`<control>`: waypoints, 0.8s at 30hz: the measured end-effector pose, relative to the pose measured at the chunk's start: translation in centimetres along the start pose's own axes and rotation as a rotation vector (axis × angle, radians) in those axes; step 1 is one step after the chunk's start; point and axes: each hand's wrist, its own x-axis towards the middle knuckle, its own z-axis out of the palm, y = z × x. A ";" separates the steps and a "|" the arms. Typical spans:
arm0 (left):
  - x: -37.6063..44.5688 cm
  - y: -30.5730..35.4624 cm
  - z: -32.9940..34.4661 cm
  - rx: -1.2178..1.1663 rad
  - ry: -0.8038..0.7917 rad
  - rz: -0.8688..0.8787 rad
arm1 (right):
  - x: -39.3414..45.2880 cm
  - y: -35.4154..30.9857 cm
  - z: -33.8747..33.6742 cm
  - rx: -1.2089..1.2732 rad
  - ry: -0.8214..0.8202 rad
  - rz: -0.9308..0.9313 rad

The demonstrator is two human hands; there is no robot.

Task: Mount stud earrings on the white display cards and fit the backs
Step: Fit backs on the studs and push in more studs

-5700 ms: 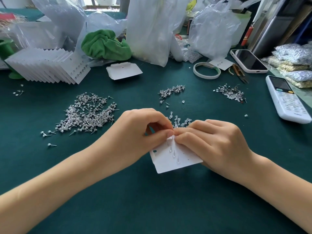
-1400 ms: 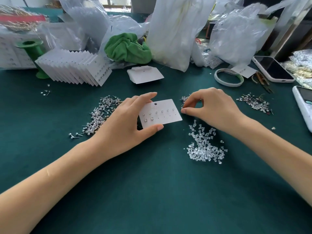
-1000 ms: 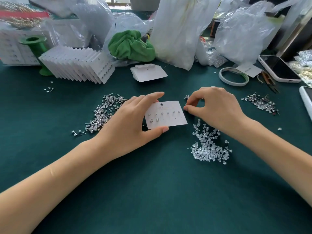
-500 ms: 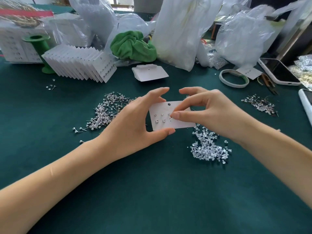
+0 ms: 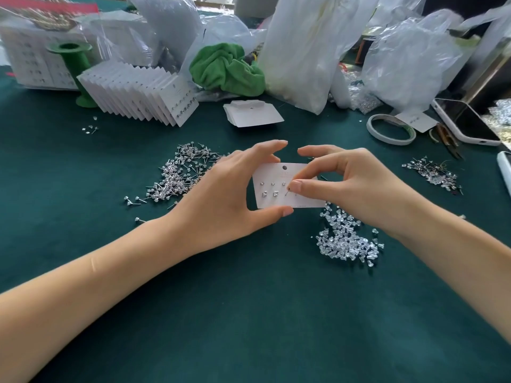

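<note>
Pinched between thumb and forefinger of the right hand (image 5: 356, 186) is a stud earring (image 5: 287, 192), its post angled onto the white display card (image 5: 279, 199) at mid-frame. Left hand (image 5: 232, 197) clamps that card, thumb under its bottom edge, forefinger over the top. Five studs already sit on the card. Loose earrings (image 5: 179, 175) are heaped left of centre, clear backs (image 5: 345, 239) lower right. Filled cards (image 5: 141, 98) fan out upper left, on the green cloth (image 5: 262, 313).
</note>
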 end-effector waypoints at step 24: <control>0.0 0.2 -0.3 -0.121 -0.022 -0.123 | 2.1 3.0 -2.4 -0.132 0.322 -0.111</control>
